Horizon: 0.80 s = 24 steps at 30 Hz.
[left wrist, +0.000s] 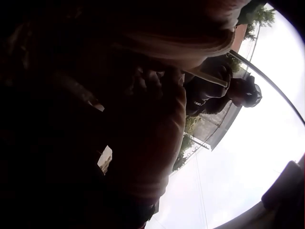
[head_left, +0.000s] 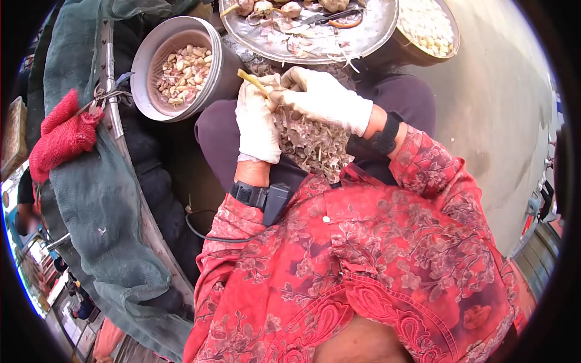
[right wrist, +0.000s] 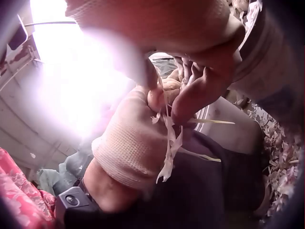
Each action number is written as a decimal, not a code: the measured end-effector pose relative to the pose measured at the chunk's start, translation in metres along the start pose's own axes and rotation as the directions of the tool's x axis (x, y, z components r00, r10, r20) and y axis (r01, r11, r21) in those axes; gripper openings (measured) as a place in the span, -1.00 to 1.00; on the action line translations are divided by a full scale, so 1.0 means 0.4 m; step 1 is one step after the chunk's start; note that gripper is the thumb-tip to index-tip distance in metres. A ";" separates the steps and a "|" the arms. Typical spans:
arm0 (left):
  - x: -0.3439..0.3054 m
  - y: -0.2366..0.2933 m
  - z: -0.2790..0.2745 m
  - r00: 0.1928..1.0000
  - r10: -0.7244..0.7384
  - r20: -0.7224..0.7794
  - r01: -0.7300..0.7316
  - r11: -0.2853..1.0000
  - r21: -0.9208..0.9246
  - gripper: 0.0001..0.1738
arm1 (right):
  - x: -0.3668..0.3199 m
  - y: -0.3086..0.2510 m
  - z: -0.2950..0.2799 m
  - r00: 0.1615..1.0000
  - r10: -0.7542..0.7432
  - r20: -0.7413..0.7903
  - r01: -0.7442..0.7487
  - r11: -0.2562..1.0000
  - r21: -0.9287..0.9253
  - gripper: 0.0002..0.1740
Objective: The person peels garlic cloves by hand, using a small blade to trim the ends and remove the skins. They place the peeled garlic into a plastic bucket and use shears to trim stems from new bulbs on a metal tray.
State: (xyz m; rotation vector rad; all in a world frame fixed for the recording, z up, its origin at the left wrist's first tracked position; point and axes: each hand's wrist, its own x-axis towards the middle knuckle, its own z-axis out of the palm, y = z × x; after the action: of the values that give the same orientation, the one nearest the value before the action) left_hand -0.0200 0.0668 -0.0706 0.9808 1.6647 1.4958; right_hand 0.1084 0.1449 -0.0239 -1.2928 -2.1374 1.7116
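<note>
Pale, smooth ground (head_left: pixel 493 127) spreads out beyond the grip on its right side, and a sheet of dark green netting (head_left: pixel 106 212) runs down well to its left. The step in hand looks like loosening papery skin from garlic (right wrist: pixel 170 85). It is best done, I judge, with the left hand (head_left: pixel 257 121) steadying the bulb while the right hand (head_left: pixel 327 100) works with its fingertips, lifting skin from a loose edge and pressing lightly enough not to bruise the cloves. Holding the work over the heap of skins (head_left: pixel 315 145) should let scraps fall there. Both grips are narrow, fingers curled in close about the garlic, though gloves and shadow hide how each fingertip bears on it. The garlic lies right between the two hands, partly covered by them; a yellowish stem (head_left: pixel 253 83) juts past the fingertips, and a torn strip of skin (right wrist: pixel 167 157) hangs below the grip. The heap is beneath and nearer the body, the metal tray (head_left: pixel 327 60) just ahead, and the bucket (head_left: pixel 142 72) of cloves ahead to the left.
</note>
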 end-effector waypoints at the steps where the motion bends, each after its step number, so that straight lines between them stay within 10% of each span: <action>1: -0.005 0.013 0.006 1.000 -0.006 0.000 0.006 1.000 0.002 -0.56 | -0.004 0.000 0.007 0.999 0.037 0.025 -0.038 0.998 0.056 -0.55; 3: -0.016 0.050 0.005 0.956 -0.289 0.050 0.289 0.895 -0.340 -0.57 | -0.006 0.011 0.029 0.998 0.060 0.026 -0.064 0.977 0.203 -0.52; 11: -0.035 0.062 -0.032 0.966 -0.150 0.210 0.125 0.984 0.125 -0.55 | -0.033 0.016 0.001 0.992 0.096 0.082 -0.125 0.855 0.503 -0.68; 14: -0.043 0.058 -0.042 0.927 0.073 0.369 -0.182 0.946 0.270 -0.46 | -0.050 0.012 -0.021 0.992 0.066 0.108 -0.106 0.900 0.423 -0.62; 24: -0.083 0.094 -0.035 0.875 0.058 0.481 -0.255 0.900 0.354 -0.38 | -0.114 0.019 -0.036 0.982 0.063 0.177 -0.127 0.917 0.378 -0.61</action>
State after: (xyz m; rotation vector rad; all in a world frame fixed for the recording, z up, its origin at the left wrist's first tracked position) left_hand -0.0129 0.0328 -0.0316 1.5983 1.5884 0.9069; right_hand 0.1494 0.1255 -0.0071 -1.1943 -1.7001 2.2071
